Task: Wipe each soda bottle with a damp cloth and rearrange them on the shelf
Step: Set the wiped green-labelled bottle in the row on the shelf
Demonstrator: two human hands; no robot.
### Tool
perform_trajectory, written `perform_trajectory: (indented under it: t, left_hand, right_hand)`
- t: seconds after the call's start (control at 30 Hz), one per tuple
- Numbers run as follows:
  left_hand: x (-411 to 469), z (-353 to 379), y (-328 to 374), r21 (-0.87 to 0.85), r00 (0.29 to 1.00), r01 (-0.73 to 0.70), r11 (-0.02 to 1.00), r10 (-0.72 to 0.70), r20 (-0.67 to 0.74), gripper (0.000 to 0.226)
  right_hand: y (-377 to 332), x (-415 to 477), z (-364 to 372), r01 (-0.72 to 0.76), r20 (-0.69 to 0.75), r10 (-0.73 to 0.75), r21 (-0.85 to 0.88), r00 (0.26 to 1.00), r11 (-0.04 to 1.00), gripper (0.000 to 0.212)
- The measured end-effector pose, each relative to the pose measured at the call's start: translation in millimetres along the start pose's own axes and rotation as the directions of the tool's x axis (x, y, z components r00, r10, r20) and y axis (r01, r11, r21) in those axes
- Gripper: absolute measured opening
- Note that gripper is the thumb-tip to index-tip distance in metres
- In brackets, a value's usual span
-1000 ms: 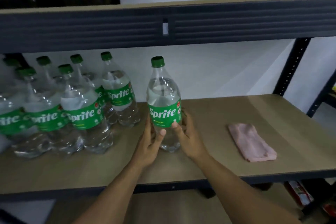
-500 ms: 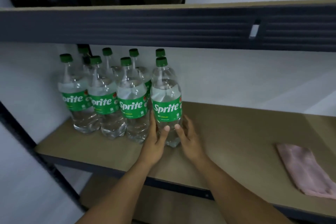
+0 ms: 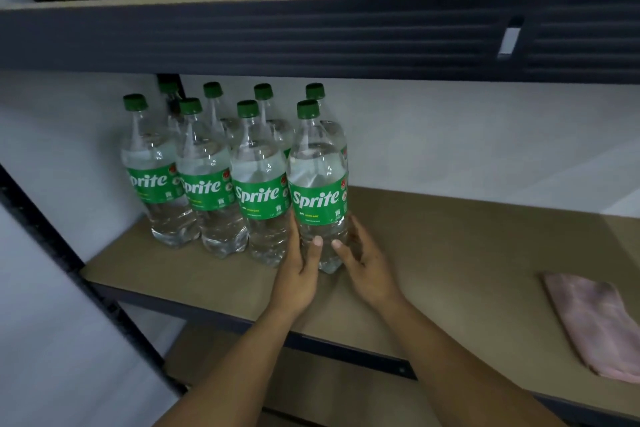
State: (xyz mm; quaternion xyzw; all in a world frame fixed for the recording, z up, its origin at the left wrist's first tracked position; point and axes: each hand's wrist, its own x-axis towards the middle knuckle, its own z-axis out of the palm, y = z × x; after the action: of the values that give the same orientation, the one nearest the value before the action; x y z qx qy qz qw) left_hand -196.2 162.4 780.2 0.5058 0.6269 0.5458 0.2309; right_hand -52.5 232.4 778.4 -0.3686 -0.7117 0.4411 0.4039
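End bottle [image 3: 318, 198] upright on shelf [image 3: 450, 253], touching right end of Sprite row [image 3: 207, 184]. Left hand [image 3: 298, 274] and right hand [image 3: 367, 270] grip its base, fingers curled round. Pink cloth [image 3: 595, 319] lies well right of row. Likely last placement; wiping done, apparently.

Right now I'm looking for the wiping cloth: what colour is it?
The cloth is plain pale pink, shown best in the head view.
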Motion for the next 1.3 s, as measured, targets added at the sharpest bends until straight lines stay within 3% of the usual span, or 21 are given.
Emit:
perform_trajectory:
  t: [0.13, 0.23, 0.33, 0.43, 0.57, 0.7, 0.8, 0.9, 0.97, 1.1, 1.23, 1.3]
  left_hand:
    - [-3.8, -0.6, 1.4, 0.076, 0.998, -0.026, 0.997, 0.030, -0.051, 0.073]
    - [-16.8, 0.4, -1.4, 0.188, 0.971, -0.057, 0.980, 0.099, -0.219, 0.065]
    - [-27.4, 4.9, 0.4, 0.274, 0.917, -0.161, 0.948, 0.247, -0.313, 0.042]
    - [-26.1, 20.7, 18.9, 0.249, 0.935, -0.237, 0.939, 0.290, -0.205, 0.036]
    - [-13.4, 67.4, 51.6, 0.150, 0.989, -0.134, 0.980, 0.122, 0.086, 0.028]
    - [-7.3, 132.8, 76.6, 0.197, 0.900, -0.109, 0.974, 0.012, 0.436, 0.035]
    - [-16.3, 186.6, 91.8, 0.214, 0.827, -0.118, 0.970, -0.024, 0.562, 0.040]
    - [-30.5, 237.3, 107.7, 0.226, 0.796, -0.149, 0.963, -0.019, 0.605, 0.024]
    - [-38.1, 267.1, 112.9, 0.270, 0.803, -0.223, 0.937, 0.019, 0.596, 0.021]
    - [-44.6, 317.3, 107.6, 0.406, 0.859, -0.360, 0.840, 0.129, 0.496, 0.034]
    - [-47.8, 338.5, 112.5, 0.447, 0.886, -0.362, 0.818, 0.154, 0.436, 0.025]
    - [-50.9, 337.7, 116.1, 0.393, 0.894, -0.330, 0.858, 0.151, 0.422, 0.020]
  right_hand:
    - [-0.6, -1.1, -0.1, -0.030, -0.011, 0.031, 0.028, 0.999, 0.999, 0.065]
    - [0.5, -1.1, -3.1, -0.079, -0.060, 0.082, 0.051, 0.995, 0.996, 0.060]
    - [-7.5, -4.5, -13.4, -0.112, -0.119, 0.117, 0.048, 0.986, 0.993, 0.022]
    - [-7.1, -9.5, -37.3, -0.085, -0.183, 0.081, -0.017, 0.980, 0.996, 0.011]
    - [-4.9, -21.8, -98.1, -0.145, -0.302, 0.094, -0.153, 0.949, 0.977, 0.013]
    - [-1.7, -49.3, -176.5, -0.264, -0.496, 0.082, -0.309, 0.864, 0.914, 0.019]
    - [4.0, -83.4, -236.3, -0.450, -0.600, 0.164, -0.365, 0.783, 0.815, 0.028]
    - [11.3, -122.2, -289.3, -0.657, -0.704, 0.297, -0.314, 0.646, 0.685, 0.047]
    - [15.3, -143.6, -311.9, -0.739, -0.703, 0.393, -0.281, 0.593, 0.613, 0.064]
    - [27.8, -160.7, -329.6, -0.751, -0.658, 0.418, -0.368, 0.627, 0.548, 0.059]
    - [40.8, -155.9, -329.9, -0.710, -0.626, 0.364, -0.487, 0.690, 0.508, 0.051]
    - [45.4, -155.2, -330.2, -0.674, -0.592, 0.354, -0.500, 0.724, 0.544, 0.039]
